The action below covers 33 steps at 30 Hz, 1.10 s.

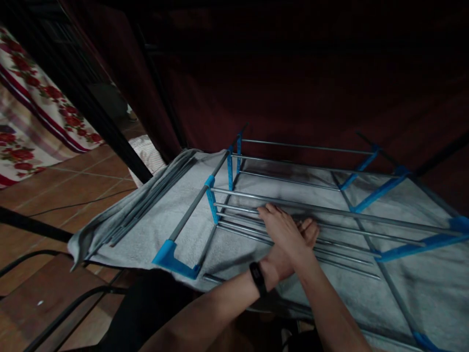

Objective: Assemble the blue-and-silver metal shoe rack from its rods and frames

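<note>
A rack frame of grey metal tubes and blue plastic connectors (214, 205) lies on a grey blanket. My arms cross over its near side. My right hand (281, 229) lies on top, its fingers bent over the thin metal tubes (242, 209) on the left. Beneath it, my left hand (309, 232), with a black band at the wrist, reaches right and curls its fingers around the same group of tubes. The right hand and forearm cover part of the left hand. Several tubes run side by side from the left blue connector toward the long blue bracket (414, 247).
Loose grey tubes (146, 198) lie along the left side of the grey blanket (183, 195). Dark metal posts (106, 129) and a dark red curtain (293, 93) stand around the surface. A floral cloth (54, 107) hangs at far left above the tiled floor (95, 166).
</note>
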Each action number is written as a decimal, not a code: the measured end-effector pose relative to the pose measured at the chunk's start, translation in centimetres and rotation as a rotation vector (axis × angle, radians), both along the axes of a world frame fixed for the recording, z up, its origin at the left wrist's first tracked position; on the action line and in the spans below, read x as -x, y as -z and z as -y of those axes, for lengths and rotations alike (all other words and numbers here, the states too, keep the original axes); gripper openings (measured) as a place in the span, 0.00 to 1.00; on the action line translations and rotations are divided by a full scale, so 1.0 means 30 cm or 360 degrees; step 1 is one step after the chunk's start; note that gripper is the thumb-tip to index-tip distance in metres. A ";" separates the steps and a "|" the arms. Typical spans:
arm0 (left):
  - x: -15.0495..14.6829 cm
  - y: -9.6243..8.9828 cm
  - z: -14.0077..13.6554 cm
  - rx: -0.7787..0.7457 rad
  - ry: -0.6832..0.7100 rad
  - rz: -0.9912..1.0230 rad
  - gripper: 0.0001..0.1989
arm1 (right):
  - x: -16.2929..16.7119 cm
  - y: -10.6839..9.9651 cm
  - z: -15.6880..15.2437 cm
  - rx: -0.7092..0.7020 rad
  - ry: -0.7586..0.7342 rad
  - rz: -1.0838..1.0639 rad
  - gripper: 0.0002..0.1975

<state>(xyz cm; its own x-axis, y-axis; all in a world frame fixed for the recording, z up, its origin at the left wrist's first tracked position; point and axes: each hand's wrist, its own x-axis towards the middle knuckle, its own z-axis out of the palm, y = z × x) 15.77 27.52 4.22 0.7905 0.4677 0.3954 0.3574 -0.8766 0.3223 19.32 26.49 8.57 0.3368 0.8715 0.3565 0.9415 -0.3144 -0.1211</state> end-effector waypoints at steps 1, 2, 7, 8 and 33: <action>0.070 0.031 0.022 -0.0031 0.0196 -0.0034 0.23 | 0.001 -0.022 -0.012 0.0130 -0.0234 0.0017 0.19; 0.153 0.059 0.048 -0.0002 0.0294 -0.0078 0.21 | -0.002 -0.043 -0.026 0.0233 -0.0443 0.0039 0.18; 0.636 0.108 0.156 0.0563 0.0070 -0.0195 0.13 | -0.020 -0.097 -0.077 0.0406 -0.0677 0.0159 0.14; 0.724 0.100 0.163 0.0746 -0.0004 -0.0148 0.13 | -0.020 -0.097 -0.079 0.0410 -0.0667 0.0165 0.14; 0.723 -0.086 -0.583 0.1329 -0.0234 0.0830 0.17 | 0.019 -0.063 -0.117 0.0286 -0.0719 0.0105 0.16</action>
<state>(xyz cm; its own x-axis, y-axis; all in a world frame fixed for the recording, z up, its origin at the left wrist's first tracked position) -5.91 45.00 6.80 0.5236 0.8336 0.1762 0.0821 -0.2552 0.9634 18.74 30.00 10.46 -0.1073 0.9750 0.1947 0.9925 0.1167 -0.0375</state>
